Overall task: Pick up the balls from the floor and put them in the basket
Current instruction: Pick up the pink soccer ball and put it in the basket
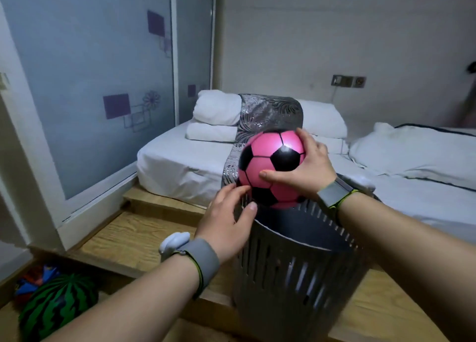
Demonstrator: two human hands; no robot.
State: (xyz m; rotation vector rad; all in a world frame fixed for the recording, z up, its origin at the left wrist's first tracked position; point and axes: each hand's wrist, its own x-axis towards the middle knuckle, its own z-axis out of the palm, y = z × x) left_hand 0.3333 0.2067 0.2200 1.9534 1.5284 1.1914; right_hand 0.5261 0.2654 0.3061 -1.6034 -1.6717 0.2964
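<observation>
Lower left corner of the frame: a green watermelon-striped ball (58, 304) lies on the floor, with a blue, red and orange ball (36, 278) just behind it, partly hidden. Both forearms enter from the bottom edge, each with a grey wristband (204, 260); the left one carries a white device (173, 242) on its outer side. Centre to lower right: a grey slotted plastic basket (296, 272) stands on the wooden platform (128, 243), rim open; nothing can be made out in the part of its interior that shows. Left hand (226, 220) is open, fingers spread loosely, thumb at the near left of the basket rim, fingertips reaching to the lower left edge of the pink and black football (273, 169); whether they touch the ball cannot be told. Right hand (306, 166) grips the football from its right side, thumb pressed across the front, fingers wrapped over the top and back. The ball hangs directly above the basket mouth, its lower edge level with the far rim. Behind the basket, centre frame: a bed (180, 161) with white sheets, a grey patterned runner (270, 115) and stacked white pillows (216, 109). A second white-covered bed (417, 156) at right. Left third of frame: frosted sliding door (90, 71) with purple square decals. Upper right: wall sockets (347, 81) on a pale wall.
</observation>
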